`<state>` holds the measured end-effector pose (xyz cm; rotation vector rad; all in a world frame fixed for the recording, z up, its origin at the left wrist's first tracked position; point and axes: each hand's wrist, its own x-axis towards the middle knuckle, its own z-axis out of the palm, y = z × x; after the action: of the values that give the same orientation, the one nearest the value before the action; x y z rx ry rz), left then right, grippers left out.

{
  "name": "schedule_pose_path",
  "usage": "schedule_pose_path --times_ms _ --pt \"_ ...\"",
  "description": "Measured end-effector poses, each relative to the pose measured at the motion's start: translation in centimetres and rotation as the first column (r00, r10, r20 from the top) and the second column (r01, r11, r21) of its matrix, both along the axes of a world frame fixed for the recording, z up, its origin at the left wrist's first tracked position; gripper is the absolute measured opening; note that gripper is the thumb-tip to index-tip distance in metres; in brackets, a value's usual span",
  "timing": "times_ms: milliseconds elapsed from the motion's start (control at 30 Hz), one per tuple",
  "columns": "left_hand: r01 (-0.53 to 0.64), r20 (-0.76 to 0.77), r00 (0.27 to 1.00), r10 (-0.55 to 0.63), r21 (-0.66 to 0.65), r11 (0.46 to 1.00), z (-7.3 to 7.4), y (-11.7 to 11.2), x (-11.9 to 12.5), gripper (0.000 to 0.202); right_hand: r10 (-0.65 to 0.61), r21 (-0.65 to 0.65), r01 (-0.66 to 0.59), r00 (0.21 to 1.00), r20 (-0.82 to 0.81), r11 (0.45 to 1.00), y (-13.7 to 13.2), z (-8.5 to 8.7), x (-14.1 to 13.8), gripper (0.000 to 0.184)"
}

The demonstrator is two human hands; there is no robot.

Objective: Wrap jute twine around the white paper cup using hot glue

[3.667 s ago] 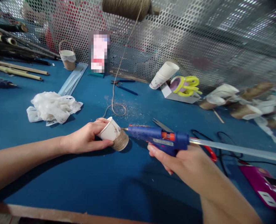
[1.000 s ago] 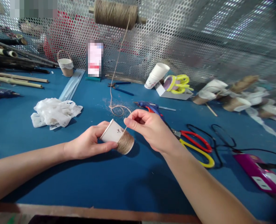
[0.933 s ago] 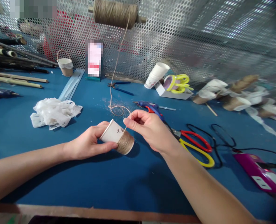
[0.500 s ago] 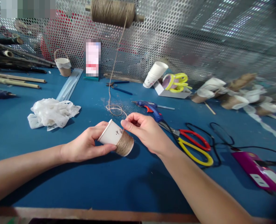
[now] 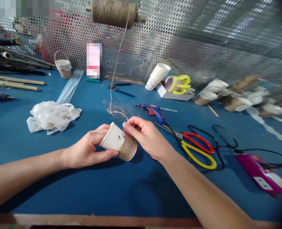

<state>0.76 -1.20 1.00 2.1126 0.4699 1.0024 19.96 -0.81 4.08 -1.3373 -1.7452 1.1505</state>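
Note:
A white paper cup (image 5: 114, 136) lies tilted in my left hand (image 5: 87, 149), its mouth toward the upper left. Brown twine is wound around the lower part of the cup in close turns (image 5: 128, 148). My left thumb presses on the near side; the other fingers are partly hidden behind the cup. My right hand (image 5: 145, 135) pinches the loose twine (image 5: 116, 110) just beside the wound part. From there the twine makes a loop on the table and runs up to a large spool (image 5: 113, 13) at the perforated metal screen.
A blue glue gun (image 5: 152, 112) and red-and-yellow-handled scissors (image 5: 198, 149) lie to the right, near a purple power strip (image 5: 260, 173). White lace ribbon (image 5: 53, 116) is heaped at left. Pliers (image 5: 122, 89), stacked cups (image 5: 158, 75) and a small basket (image 5: 64, 68) stand or lie farther back.
The view has shifted very slightly. Both hands keep their holds on the cup and twine, with hardly any movement between them.

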Motion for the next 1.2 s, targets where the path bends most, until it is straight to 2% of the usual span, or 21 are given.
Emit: schedule_pose_path --times_ms 167,367,500,633,700,733,767,833,900,933,967,1033,1200 --pt "-0.002 0.025 1.000 0.001 0.056 0.998 -0.1 0.1 0.0 0.005 0.003 0.019 -0.003 1.000 0.029 1.000 0.0 0.2 -0.2 0.027" --pt "0.033 0.015 0.999 -0.035 0.085 0.996 -0.1 0.2 0.0 0.008 0.028 0.036 -0.034 0.987 0.158 0.999 -0.3 0.3 -0.3 0.028" --pt "0.049 0.005 0.999 -0.050 0.070 0.996 -0.2 0.3 0.0 0.008 0.015 0.095 -0.040 0.969 0.246 0.995 -0.3 0.2 -0.2 0.028" --pt "0.074 0.005 0.997 -0.074 -0.003 0.997 -0.1 0.3 -0.1 0.001 -0.005 0.125 -0.032 0.958 0.288 0.992 -0.1 0.2 -0.1 0.028" --pt "0.056 -0.022 0.998 -0.060 -0.160 0.985 0.1 0.2 -0.2 0.009 -0.019 0.139 -0.024 0.953 0.304 0.990 -0.2 0.1 -0.2 0.027" --pt "0.039 -0.040 0.998 -0.053 -0.282 0.959 0.3 0.1 -0.2 0.015 -0.033 0.149 -0.015 0.950 0.309 0.989 -0.2 0.1 -0.3 0.027" --pt "0.021 -0.051 0.998 -0.047 -0.418 0.908 0.4 0.1 -0.1 0.021 -0.054 0.169 -0.001 0.947 0.316 0.986 -0.4 0.1 -0.4 0.026" --pt "0.030 -0.027 0.998 -0.064 -0.654 0.756 0.8 0.0 0.1 0.026 -0.104 0.242 0.019 0.933 0.345 0.970 -0.7 -0.1 -0.6 0.024" --pt "0.054 0.043 0.999 -0.033 -0.761 0.646 0.9 0.0 0.4 0.026 -0.143 0.336 0.006 0.912 0.384 0.942 -1.1 -0.3 -0.9 0.023" --pt "0.055 0.064 0.998 -0.008 -0.789 0.611 0.9 0.1 0.5 0.026 -0.152 0.379 -0.013 0.903 0.402 0.925 -1.2 -0.4 -1.0 0.022" --pt "0.054 0.071 0.997 0.006 -0.807 0.588 0.9 0.1 0.7 0.026 -0.156 0.413 -0.035 0.895 0.418 0.910 -1.4 -0.5 -1.1 0.021" --pt "0.035 0.061 0.998 0.026 -0.816 0.578 0.9 0.1 0.9 0.026 -0.157 0.454 -0.071 0.881 0.446 0.888 -1.5 -0.6 -1.2 0.020" --pt "0.000 0.014 1.000 0.017 -0.774 0.633 0.8 0.0 0.9 0.022 -0.178 0.514 -0.128 0.845 0.504 0.848 -1.5 -0.8 -1.0 0.019"
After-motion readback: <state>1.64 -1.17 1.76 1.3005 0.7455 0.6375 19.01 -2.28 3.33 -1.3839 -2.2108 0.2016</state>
